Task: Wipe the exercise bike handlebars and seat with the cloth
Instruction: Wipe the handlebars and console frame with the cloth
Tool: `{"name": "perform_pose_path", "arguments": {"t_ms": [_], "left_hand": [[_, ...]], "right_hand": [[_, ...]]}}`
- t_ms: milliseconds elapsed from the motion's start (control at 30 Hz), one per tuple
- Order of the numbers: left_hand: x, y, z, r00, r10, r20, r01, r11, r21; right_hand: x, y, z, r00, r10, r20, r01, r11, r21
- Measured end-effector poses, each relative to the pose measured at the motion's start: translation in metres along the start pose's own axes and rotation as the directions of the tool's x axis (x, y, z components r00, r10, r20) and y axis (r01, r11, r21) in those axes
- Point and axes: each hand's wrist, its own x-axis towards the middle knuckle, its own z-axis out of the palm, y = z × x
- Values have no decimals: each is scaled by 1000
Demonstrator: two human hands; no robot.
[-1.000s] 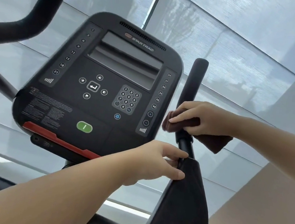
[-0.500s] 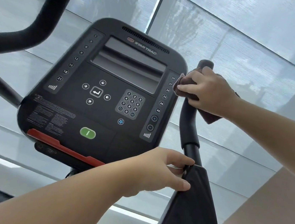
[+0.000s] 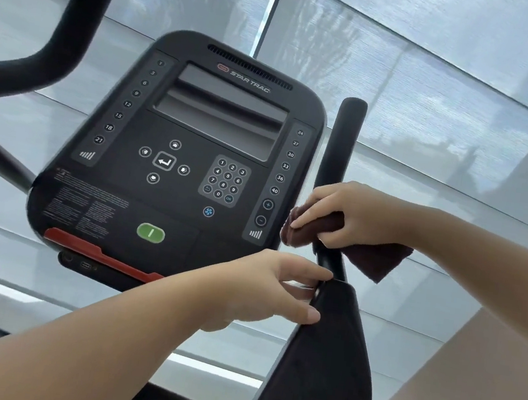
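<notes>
I see the right hand (image 3: pixel 358 216) wrapped tight around the brown cloth (image 3: pixel 378 257) on the right handlebar (image 3: pixel 340 149); the left hand (image 3: pixel 253 290) pinches the dark pad (image 3: pixel 326 357) below, fingers loosely curled.

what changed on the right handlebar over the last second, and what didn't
The right hand, cloth wrapped round the right handlebar, slid up to the grip's top half a second ago and has come back down near its lower end, about where it started. Nothing was let go. The left hand stayed at the top of the dark pad below; the console is unchanged.
</notes>
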Motion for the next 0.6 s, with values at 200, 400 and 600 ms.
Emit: {"name": "perform_pose_path", "arguments": {"t_ms": [200, 400, 600], "left_hand": [[0, 1, 1, 1000, 1, -7, -1, 1000, 26], [-3, 4, 2, 999, -22, -27, 23, 999, 40], [-6, 10, 4, 997, -56, -49, 58, 997, 42]], "right_hand": [[-52, -6, 43, 953, 15, -302, 109, 915, 388], [-28, 21, 43, 556, 425, -715, 268, 722, 637], [18, 31, 56, 420, 628, -656, 369, 542, 755]]}}
